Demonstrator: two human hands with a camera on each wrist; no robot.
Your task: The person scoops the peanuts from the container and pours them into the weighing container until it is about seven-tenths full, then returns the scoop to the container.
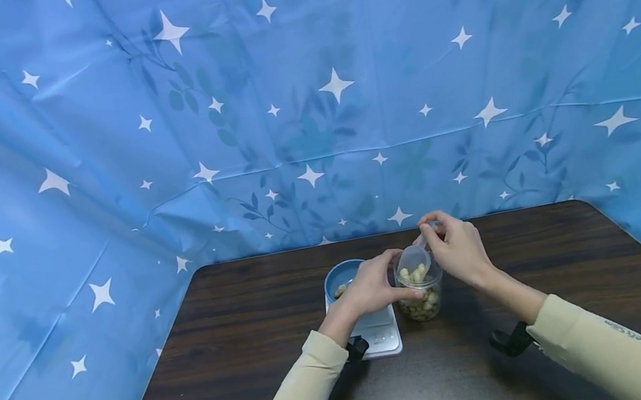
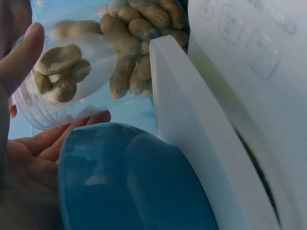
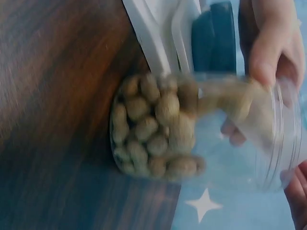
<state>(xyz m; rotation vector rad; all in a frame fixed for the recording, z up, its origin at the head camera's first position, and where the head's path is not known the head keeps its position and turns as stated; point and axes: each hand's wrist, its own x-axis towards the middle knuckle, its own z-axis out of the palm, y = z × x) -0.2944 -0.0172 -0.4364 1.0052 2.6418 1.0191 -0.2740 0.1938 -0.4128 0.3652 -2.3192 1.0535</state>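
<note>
My left hand grips a clear plastic jar near its rim, thumb on the near side. Whole shelled-on peanuts fill the jar's lower part. In the head view my right hand is above the jar's mouth, pinching the handle of a translucent scoop. The scoop's bowl dips inside the jar and has several peanuts in it, as the left wrist view also shows. Beside the jar, a blue bowl sits on a white kitchen scale, partly hidden behind my left hand.
A few peanuts lie in the blue bowl. Everything stands on a dark wood-grain table, with a blue star-patterned cloth hanging behind its far edge.
</note>
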